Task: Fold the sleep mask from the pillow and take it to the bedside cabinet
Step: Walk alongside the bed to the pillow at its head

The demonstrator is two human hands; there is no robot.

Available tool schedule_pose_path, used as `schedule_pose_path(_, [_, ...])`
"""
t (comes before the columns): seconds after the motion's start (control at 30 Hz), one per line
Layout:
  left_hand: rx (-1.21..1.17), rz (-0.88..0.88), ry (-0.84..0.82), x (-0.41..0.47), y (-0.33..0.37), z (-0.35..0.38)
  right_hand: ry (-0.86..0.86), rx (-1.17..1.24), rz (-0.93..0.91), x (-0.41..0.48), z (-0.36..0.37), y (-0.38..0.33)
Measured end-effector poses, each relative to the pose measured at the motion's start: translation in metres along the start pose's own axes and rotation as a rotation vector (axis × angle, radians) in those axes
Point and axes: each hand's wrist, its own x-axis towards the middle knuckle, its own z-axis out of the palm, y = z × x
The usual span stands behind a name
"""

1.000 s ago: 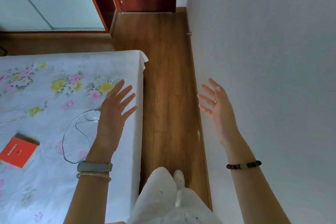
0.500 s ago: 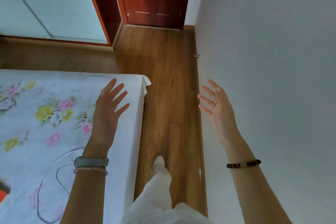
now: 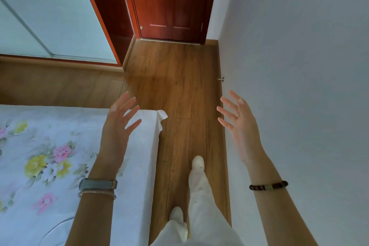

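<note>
My left hand [image 3: 117, 130] is raised over the corner of the bed [image 3: 60, 166], fingers spread and holding nothing. My right hand [image 3: 239, 124] is raised beside the white wall, fingers spread too, a ring on one finger and nothing in it. No sleep mask, pillow or bedside cabinet shows in the head view. The bed has a white sheet printed with pink and yellow flowers.
A narrow strip of wooden floor [image 3: 179, 96] runs between the bed and the white wall [image 3: 299, 66] to a red-brown door [image 3: 169, 2]. A wardrobe with pale sliding panels [image 3: 50, 16] stands at the left. A thin cable [image 3: 58, 225] lies on the sheet. My legs in white trousers [image 3: 199, 195] are below.
The view has moved forward along the bed toward the door. The red book has left the frame and the cable has slid to the bottom edge. Both hands stay raised and spread.
</note>
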Motion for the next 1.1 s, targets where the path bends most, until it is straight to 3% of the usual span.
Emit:
schedule_pose_path(0.37, [0.066, 0.036, 0.112, 0.193, 0.002, 0.043, -0.140, -0.030, 0.013, 0.231, 0.015, -0.031])
schedule_pose_path(0.63, [0.063, 0.085, 0.228, 0.274, 0.023, 0.053, -0.276, -0.068, 0.010, 0.358, 0.053, -0.054])
schedule_pose_path(1.1, [-0.042, 0.111, 0.588, 0.465, 0.046, -0.023, -0.545, -0.131, 0.042, 0.580, 0.219, -0.070])
